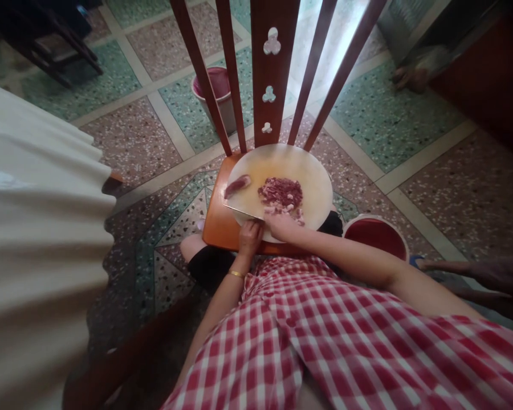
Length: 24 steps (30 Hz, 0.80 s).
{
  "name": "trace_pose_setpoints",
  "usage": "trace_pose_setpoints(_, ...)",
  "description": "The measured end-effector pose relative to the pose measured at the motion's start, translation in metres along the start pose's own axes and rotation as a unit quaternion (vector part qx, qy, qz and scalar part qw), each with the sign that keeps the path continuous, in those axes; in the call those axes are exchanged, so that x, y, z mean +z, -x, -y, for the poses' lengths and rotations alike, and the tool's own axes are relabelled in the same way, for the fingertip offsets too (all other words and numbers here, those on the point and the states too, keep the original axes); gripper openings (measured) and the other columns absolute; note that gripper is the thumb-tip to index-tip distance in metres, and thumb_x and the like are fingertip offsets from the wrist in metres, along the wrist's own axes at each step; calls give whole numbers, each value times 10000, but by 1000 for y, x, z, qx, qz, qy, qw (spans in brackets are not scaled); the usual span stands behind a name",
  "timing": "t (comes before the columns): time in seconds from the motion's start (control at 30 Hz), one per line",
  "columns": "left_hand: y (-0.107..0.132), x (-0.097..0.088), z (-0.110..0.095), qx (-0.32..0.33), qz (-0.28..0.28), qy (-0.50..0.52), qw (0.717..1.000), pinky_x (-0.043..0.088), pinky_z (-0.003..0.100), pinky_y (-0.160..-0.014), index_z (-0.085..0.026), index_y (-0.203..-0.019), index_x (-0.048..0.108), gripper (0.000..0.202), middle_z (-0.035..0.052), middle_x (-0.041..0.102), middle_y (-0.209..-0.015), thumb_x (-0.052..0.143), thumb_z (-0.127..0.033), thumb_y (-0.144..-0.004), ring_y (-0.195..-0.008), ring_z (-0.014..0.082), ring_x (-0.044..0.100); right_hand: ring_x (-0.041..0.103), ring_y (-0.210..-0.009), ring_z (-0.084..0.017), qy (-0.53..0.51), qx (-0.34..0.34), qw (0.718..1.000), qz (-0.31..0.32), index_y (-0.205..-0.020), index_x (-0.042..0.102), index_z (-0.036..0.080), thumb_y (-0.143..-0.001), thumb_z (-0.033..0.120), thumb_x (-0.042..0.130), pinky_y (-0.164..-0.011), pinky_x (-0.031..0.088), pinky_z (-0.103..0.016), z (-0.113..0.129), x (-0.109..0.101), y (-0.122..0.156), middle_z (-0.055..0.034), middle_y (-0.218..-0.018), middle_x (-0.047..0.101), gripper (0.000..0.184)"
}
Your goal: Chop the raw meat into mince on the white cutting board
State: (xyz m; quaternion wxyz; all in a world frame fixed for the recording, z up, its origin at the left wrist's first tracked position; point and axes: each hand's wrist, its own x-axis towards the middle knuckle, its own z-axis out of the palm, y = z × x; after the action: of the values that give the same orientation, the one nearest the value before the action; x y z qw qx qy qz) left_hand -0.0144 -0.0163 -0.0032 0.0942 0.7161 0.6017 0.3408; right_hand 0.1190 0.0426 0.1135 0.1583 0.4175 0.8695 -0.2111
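Observation:
A round pale cutting board (316, 171) rests on the seat of a wooden chair (218, 228). My right hand (284, 226) is closed around the handle of a knife (243, 212), whose blade points left over the board's near-left part. Just below the blade, my left hand (251, 234) is at the board's near edge with fingers curled together; anything under them is hidden. A heap of chopped meat (282, 192) lies mid-board, beyond my right hand. One larger strip of meat (237, 185) sits apart at the board's left edge.
The chair's slatted back (267, 68) rises beyond the board. Behind it stands a bucket (226, 111), and a red-lined bucket (376, 236) is at my right. A pale pleated cloth (47, 228) hangs at left. Another person's foot (419, 262) shows at far right.

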Motion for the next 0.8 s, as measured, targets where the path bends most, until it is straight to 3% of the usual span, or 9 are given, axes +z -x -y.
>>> trace_pose_setpoints(0.1,3,0,-2,7,3,-30,1000,442,334,-750,-156,-754,602,182,96,578,-778,469,-253,-832,-834,197,535,607,-909,-229,-1,-25,1000,-7,-1014,545,121,-862,129,334,-748,456,-304,10,-2,-13,-164,-960,632,260)
trace_pose_setpoints(0.2,5,-3,-3,11,3,-39,999,445,333,-755,-168,-805,620,188,92,585,-810,454,-249,-841,-842,191,536,612,-898,-233,3,-27,1000,-7,-1092,512,123,-858,133,342,-741,457,-312,0,1,-3,-160,-967,632,289)
trace_pose_setpoints(0.3,5,-7,-4,15,3,-23,1000,446,334,-790,-201,-927,628,208,85,601,-904,436,-235,-855,-888,183,539,616,-892,-235,18,27,999,1,-1195,448,134,-863,152,340,-752,450,-320,-23,2,17,-161,-985,631,348)
trace_pose_setpoints(0.43,3,-9,-5,9,-7,0,1000,451,331,-820,-196,-990,611,225,83,611,-944,429,-232,-862,-906,175,543,626,-847,-243,17,74,997,-8,-1179,457,137,-889,214,314,-717,454,-319,-39,-3,32,-158,-931,646,333)
trace_pose_setpoints(0.67,5,-9,1,39,-33,-35,998,463,334,-794,-176,-917,624,188,92,624,-862,460,-233,-845,-875,188,554,615,-879,-222,-14,25,999,24,-1010,561,157,-860,164,363,-764,439,-296,-18,5,43,-127,-940,652,249)
trace_pose_setpoints(0.8,7,-6,4,51,-37,-53,997,466,331,-756,-165,-862,627,188,93,621,-801,445,-210,-845,-832,192,559,585,-966,-205,-34,-12,999,-31,-1189,475,166,-879,160,331,-816,426,-283,-6,11,32,-126,-1043,625,342)
